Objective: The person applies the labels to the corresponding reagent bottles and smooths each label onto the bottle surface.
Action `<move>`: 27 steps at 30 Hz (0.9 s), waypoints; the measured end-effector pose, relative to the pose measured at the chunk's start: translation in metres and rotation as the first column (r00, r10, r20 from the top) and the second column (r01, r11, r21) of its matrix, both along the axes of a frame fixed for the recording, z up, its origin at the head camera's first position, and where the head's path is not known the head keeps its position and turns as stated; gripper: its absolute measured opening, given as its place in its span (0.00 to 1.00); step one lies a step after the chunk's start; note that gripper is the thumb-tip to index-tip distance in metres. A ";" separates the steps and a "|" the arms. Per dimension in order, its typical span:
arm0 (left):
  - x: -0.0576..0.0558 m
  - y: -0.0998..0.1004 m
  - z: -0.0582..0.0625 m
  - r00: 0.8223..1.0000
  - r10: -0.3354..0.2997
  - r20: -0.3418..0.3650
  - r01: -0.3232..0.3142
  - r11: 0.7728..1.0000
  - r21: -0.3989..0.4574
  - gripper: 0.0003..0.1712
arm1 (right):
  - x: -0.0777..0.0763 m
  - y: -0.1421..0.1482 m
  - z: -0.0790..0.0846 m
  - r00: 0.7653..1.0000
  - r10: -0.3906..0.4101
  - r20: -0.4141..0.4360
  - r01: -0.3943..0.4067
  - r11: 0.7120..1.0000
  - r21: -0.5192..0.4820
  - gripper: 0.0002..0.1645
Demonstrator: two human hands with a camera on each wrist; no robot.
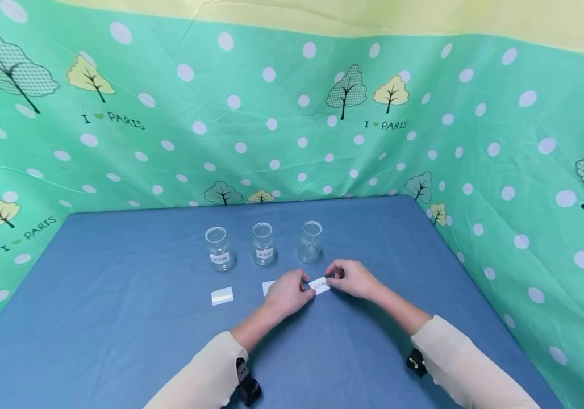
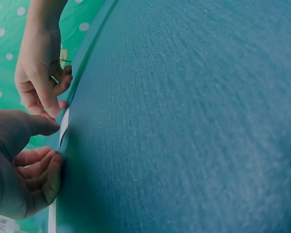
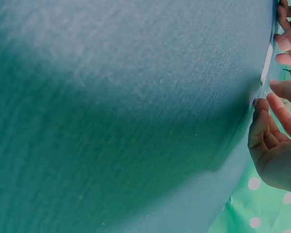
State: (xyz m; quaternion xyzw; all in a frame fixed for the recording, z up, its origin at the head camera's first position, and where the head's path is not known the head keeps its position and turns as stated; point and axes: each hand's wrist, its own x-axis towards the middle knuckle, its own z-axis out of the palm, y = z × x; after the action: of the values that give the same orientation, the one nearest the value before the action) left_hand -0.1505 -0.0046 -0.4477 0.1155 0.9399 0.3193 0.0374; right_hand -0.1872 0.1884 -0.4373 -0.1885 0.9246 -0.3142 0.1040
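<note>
A small white label (image 1: 320, 286) with dark printed characters lies low over the blue cloth, between the two hands. My left hand (image 1: 288, 293) has its thumb tip at the label's lower left corner and a curled index finger by its left edge. On the other side my right hand (image 1: 353, 278) pinches the right end with thumb and bent fingers. In the left wrist view the label (image 2: 64, 124) appears edge-on, a thin white strip between both sets of fingertips. Behind the hands stands a clear glass jar (image 1: 309, 243) with no label showing.
Two more glass jars, the left jar (image 1: 217, 241) and the middle jar (image 1: 263, 236), bear white printed labels. A white slip (image 1: 222, 296) lies at left; another slip (image 1: 268, 287) is partly covered by my left hand. Polka-dot curtains (image 1: 251, 113) border the blue table (image 1: 118, 318).
</note>
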 end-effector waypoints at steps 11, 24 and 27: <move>-0.002 0.004 -0.007 1.000 0.029 0.005 -0.029 0.999 -0.045 0.17 | -0.003 0.004 0.000 0.997 0.066 0.042 -0.068 0.997 0.044 0.18; -0.002 0.003 -0.006 0.999 0.032 0.020 -0.031 0.999 -0.035 0.17 | -0.007 0.005 -0.001 0.996 0.070 0.055 -0.075 0.992 0.098 0.15; -0.003 0.003 -0.006 0.999 0.033 0.022 -0.032 0.999 -0.036 0.17 | -0.007 0.005 -0.002 0.996 0.072 0.047 -0.077 0.993 0.095 0.14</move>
State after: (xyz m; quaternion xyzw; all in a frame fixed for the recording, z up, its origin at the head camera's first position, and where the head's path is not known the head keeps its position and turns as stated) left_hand -0.1533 -0.0015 -0.4539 0.0960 0.9467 0.3042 0.0447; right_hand -0.1941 0.1931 -0.4393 -0.2108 0.9286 -0.2689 0.1447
